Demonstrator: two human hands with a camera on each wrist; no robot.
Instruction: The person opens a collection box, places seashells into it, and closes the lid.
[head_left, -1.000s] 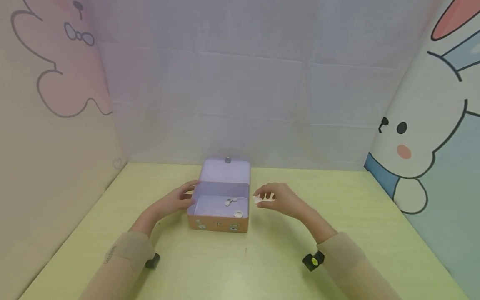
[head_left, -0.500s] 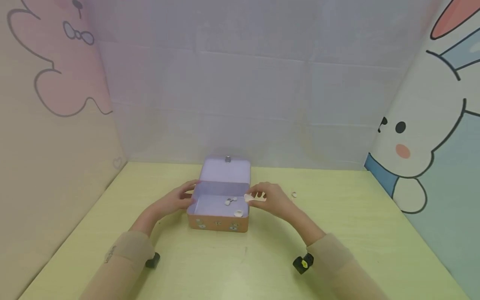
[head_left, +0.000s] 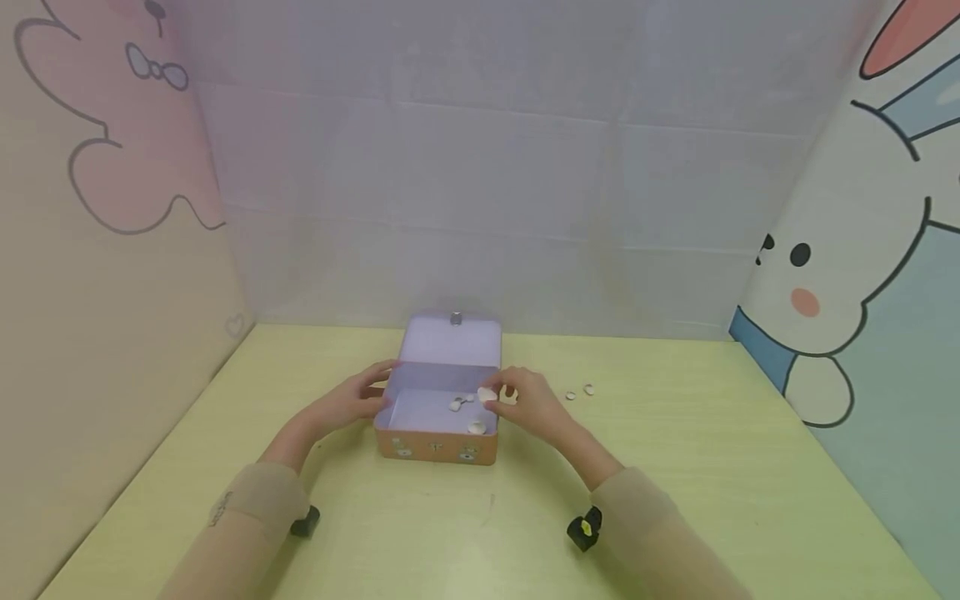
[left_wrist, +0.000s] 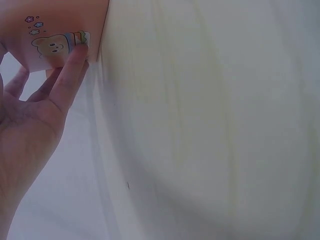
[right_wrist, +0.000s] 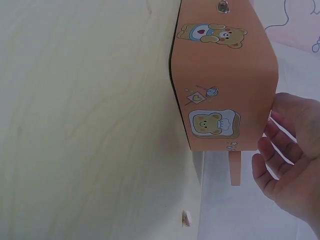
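Observation:
An orange tin box [head_left: 438,446] with a lilac inside stands in the head view, its lid [head_left: 450,340] folded back. My left hand [head_left: 347,404] rests against the box's left side; in the left wrist view its fairly straight fingers [left_wrist: 75,70] touch the wall by a printed bear. Between thumb and fingertips my right hand [head_left: 528,406] pinches a small white shell-like piece [head_left: 487,394] over the right rim. The right wrist view hides that piece behind the box wall. Inside the box lie a round white piece [head_left: 477,427] and two smaller pale ones [head_left: 455,405].
Right of the box, two small pale shell-like pieces, one farther right [head_left: 588,389] and one nearer [head_left: 570,396], lie on the yellow table [head_left: 705,467]. A pale cloth wall [head_left: 562,208] rises behind, with printed side walls at left and right.
My right hand has moved left with the white piece, from beside the box to over its right rim. Two small pieces on the table have come into sight behind it. The left hand stays put.

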